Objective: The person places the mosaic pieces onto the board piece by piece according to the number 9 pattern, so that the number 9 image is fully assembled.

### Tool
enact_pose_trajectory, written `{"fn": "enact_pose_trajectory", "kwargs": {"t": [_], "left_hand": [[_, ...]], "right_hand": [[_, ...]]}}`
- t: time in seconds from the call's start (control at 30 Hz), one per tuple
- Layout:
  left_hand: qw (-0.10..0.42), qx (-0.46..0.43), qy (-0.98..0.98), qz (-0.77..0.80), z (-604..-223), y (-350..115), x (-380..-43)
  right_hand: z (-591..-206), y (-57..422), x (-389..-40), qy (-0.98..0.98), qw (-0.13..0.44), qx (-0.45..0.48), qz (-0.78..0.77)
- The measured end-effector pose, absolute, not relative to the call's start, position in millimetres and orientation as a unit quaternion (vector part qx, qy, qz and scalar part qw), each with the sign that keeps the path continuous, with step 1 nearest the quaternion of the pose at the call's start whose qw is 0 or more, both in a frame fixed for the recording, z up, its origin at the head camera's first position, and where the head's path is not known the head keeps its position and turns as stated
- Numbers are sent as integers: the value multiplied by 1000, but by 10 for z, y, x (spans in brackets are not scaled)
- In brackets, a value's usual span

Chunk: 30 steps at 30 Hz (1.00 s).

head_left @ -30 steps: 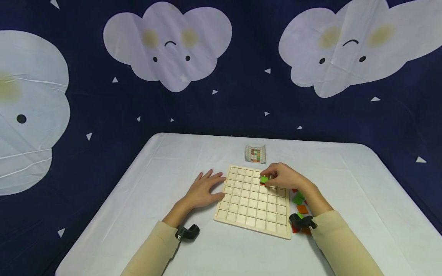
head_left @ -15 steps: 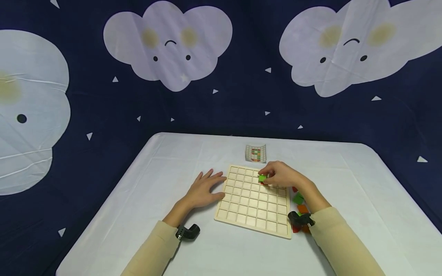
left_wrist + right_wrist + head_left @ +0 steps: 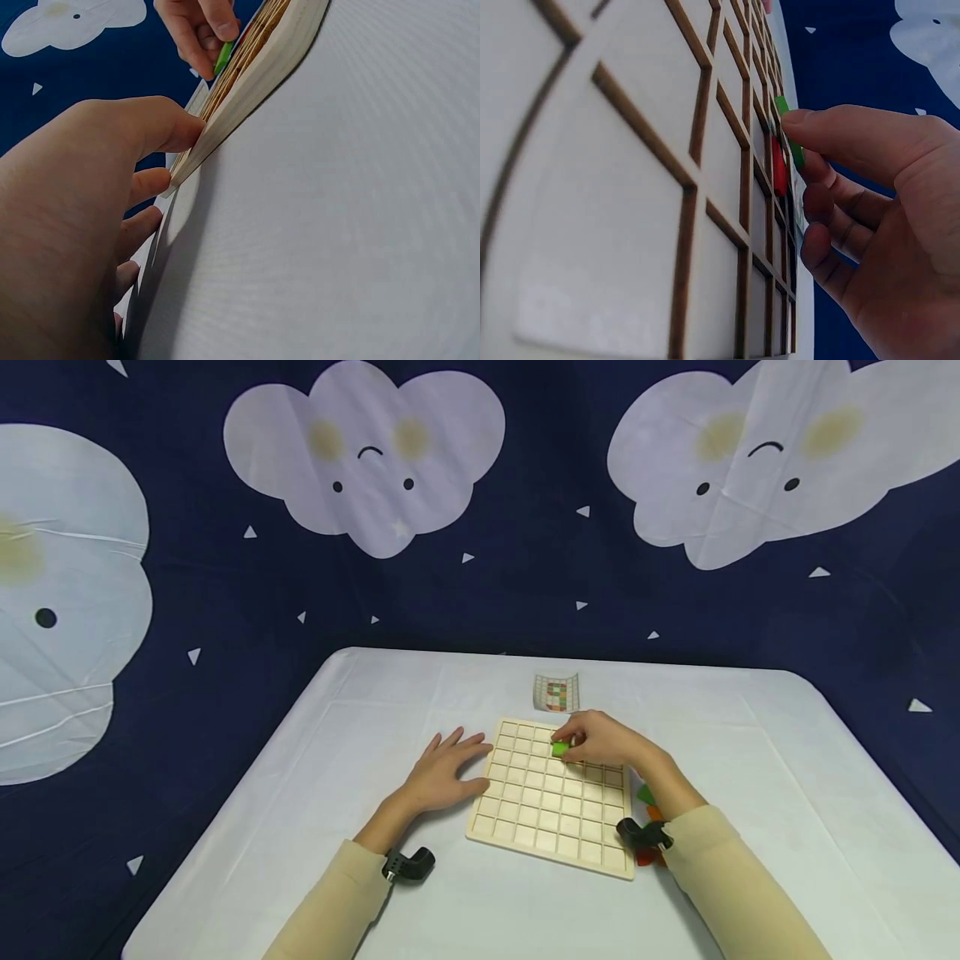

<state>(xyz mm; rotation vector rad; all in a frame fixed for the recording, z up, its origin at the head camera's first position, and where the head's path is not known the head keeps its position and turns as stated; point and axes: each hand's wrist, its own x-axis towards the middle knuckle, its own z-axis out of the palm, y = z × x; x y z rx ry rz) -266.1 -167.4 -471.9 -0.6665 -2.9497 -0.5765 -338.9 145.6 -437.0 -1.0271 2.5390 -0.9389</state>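
My right hand (image 3: 607, 742) pinches a green square tile (image 3: 560, 749) between thumb and fingers, close over the far rows of a wooden grid board (image 3: 525, 793). In the right wrist view, a red tile (image 3: 778, 169) sits in one of the board's cells, just beside the green one. My left hand (image 3: 438, 779) lies at the board's left side with fingers spread; its thumb and a fingertip touch the rim, as the left wrist view shows. The other fingers reach past the rim towards the white cloth.
Behind the board lies a small curled card (image 3: 557, 693) printed with a coloured grid pattern. Loose tiles lie along the board's right edge, among them a green tile (image 3: 646, 795) and a red tile (image 3: 646, 857), partly hidden by my right arm. A dark cloud-patterned curtain (image 3: 555, 585) hangs behind the table.
My right hand has shifted left along the far rows with the green tile, so the red tile below it no longer shows in the head view. The left hand stays put.
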Motion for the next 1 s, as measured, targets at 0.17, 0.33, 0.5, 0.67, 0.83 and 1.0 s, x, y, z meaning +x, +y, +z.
{"fn": "enact_pose_trajectory", "kwargs": {"t": [0.17,0.33,0.5,0.67,0.83,1.0], "left_hand": [[30,-214,-958,-187,-4701,-1670,-2654],[28,-217,-958,-187,-4696,-1665,-2653],[33,-219,-957,-188,-4694,-1669,-2659],[33,-218,-957,-186,-4692,-1674,-2660],[31,-218,-958,-184,-4691,-1676,-2653],[29,-219,-957,-186,-4680,-1670,-2643]], "right_hand": [[-4384,1429,-3403,867,131,-353,-326],[-4373,1413,-3391,865,141,-348,-332],[-4364,1402,-3389,864,143,-351,-332],[-4369,1393,-3392,866,141,-350,-330],[-4378,1383,-3396,868,139,-347,-326],[-4381,1392,-3391,870,137,-348,-323]]}}
